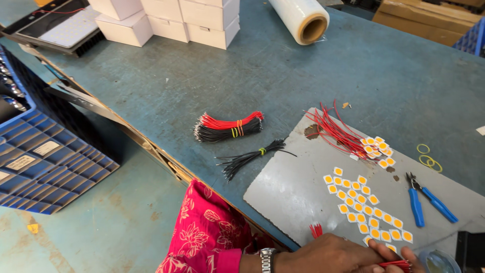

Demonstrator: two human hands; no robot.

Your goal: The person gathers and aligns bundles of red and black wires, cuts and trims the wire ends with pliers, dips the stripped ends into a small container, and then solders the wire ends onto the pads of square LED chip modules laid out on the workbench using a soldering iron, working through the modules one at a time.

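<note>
Clearly pinching red wires [396, 263] in left hand [328, 253], right fingers [391, 250] barely visible, grip unclear; could scatter nearby yellow chips [366, 210] if bumped.

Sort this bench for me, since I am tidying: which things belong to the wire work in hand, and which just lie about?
In use:
left hand, over the red wires
loose red wires
yellow square chips
grey board
blue cutters

Lying about:
bundle of red and black wires
black wire bundle
white boxes
film roll
rubber bands
</note>
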